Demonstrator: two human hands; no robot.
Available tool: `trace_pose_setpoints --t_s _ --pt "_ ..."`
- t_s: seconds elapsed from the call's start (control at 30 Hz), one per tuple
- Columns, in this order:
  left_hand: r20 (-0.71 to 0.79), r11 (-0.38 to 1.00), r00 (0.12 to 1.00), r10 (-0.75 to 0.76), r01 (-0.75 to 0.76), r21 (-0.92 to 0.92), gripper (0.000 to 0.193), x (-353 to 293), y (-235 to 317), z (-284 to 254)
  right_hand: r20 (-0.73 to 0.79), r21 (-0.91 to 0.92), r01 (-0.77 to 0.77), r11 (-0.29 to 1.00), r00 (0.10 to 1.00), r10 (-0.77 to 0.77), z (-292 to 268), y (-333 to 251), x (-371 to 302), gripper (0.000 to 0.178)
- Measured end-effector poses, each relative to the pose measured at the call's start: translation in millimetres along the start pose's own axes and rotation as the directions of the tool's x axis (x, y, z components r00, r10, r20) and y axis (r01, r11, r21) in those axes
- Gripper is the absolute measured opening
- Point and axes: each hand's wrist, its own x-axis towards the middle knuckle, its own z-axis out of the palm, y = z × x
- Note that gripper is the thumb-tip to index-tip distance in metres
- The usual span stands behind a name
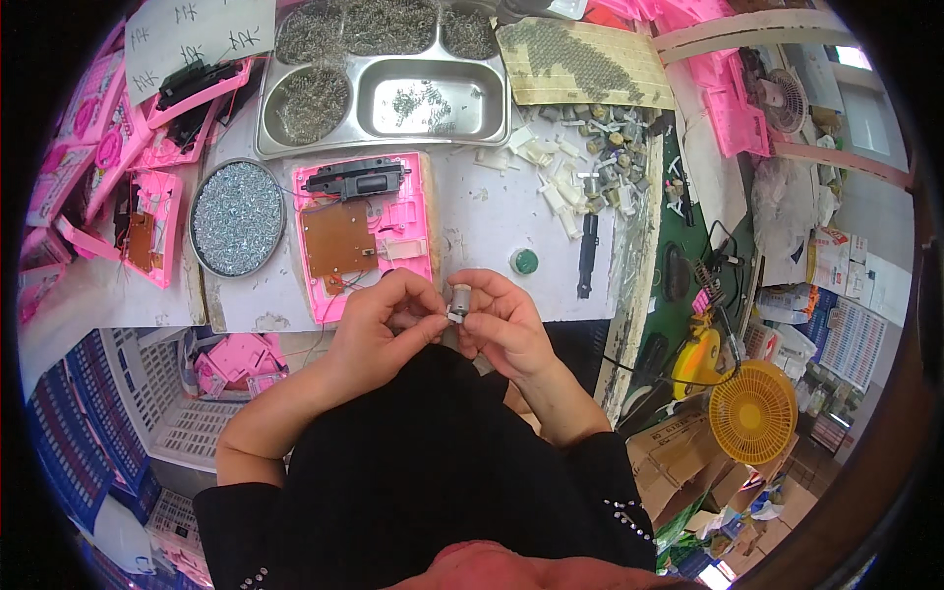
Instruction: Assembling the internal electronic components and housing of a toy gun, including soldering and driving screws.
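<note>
Black shirt (pixel 393 462) closest; by pink case's (pixel 418 192) near R corner, my L grip (pixel 382 323) + R grip (pixel 509 332) clamp motor (pixel 460 296) w/ white bit (pixel 455 317): prob. fitting; next needs steady push.

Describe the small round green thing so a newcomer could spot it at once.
From the big silver compartment tray at the back of the white table, come down the picture. Stop right of the middle pink housing, just beyond the right hand: the small round green piece sits there, its colour unlike the white and grey parts nearby.
</note>
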Motion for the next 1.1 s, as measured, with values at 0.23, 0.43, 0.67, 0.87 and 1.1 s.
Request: trace_pose_setpoints --t_s 0.23,0.43,0.67,0.87,1.1 --pt "-0.031 0.978 0.986 0.165 -0.16 0.134 0.016 -2.0 -3.1 0.2 0.057 -0.606 0.32 0.729 0.931 -0.362 -1.4 13.8 -4.9 0.052" --pt "0.084 0.712 0.848 0.524 -0.49 0.502 0.025 3.3 2.1 -9.4 0.241 -0.768 0.499 0.401 0.806 -0.541 4.7 8.7 3.1 0.055" --pt "0.054 0.626 0.805 0.591 -0.5 0.598 0.024 3.0 4.8 -14.8 0.482 -0.793 0.6 0.106 0.725 -0.492 13.5 -18.1 14.9 0.044" --pt "-0.107 0.923 0.943 0.314 -0.277 0.267 0.015 -1.9 -1.3 -17.8 0.595 -0.699 0.715 -0.032 0.556 -0.58 15.4 -15.1 25.7 0.042" --pt "0.047 0.721 0.872 0.487 -0.433 0.541 0.024 8.3 9.0 -13.0 0.644 -0.692 0.707 -0.146 0.513 -0.567 9.6 -17.9 18.2 0.046"
